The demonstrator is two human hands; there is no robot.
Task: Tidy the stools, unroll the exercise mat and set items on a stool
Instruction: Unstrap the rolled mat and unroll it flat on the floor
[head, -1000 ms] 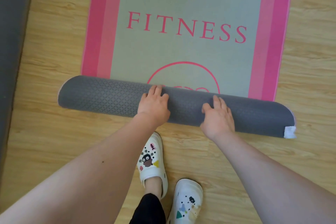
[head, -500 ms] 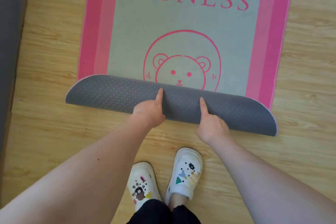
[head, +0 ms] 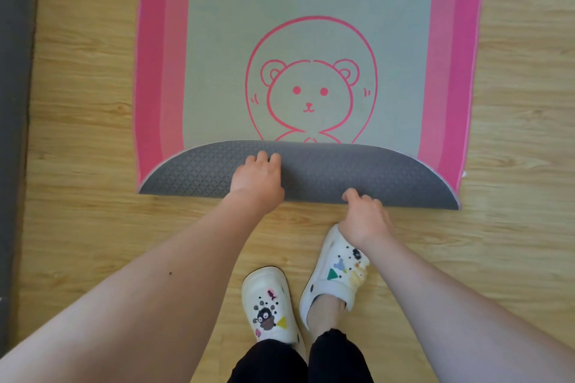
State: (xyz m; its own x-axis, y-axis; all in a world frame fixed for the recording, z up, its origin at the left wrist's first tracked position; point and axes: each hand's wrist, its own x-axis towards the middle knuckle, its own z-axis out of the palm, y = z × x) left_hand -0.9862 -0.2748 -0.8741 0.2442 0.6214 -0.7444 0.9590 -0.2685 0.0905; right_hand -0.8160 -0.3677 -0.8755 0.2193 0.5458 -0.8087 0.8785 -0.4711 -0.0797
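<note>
The exercise mat (head: pixel 311 40) lies on the wooden floor, grey-green with pink borders, the word FITNESS and a pink bear drawing. Its near end is still folded over as a curved flap (head: pixel 357 171) that shows the grey textured underside. My left hand (head: pixel 258 179) rests on top of this flap with its fingers laid over it. My right hand (head: pixel 364 216) is at the flap's near fold, its fingers loosely curled and its thumb touching the grey edge. No stool is in view.
My two feet in white clogs (head: pixel 270 305) stand on the wooden floor (head: pixel 93 227) just in front of the mat. A dark grey strip (head: pixel 15 102) runs along the left edge of the view.
The roll has unwound toward me to a last flat flap and the whole bear now shows. My left hand moved onto the flap. My right hand drew back to the near fold. I stepped back.
</note>
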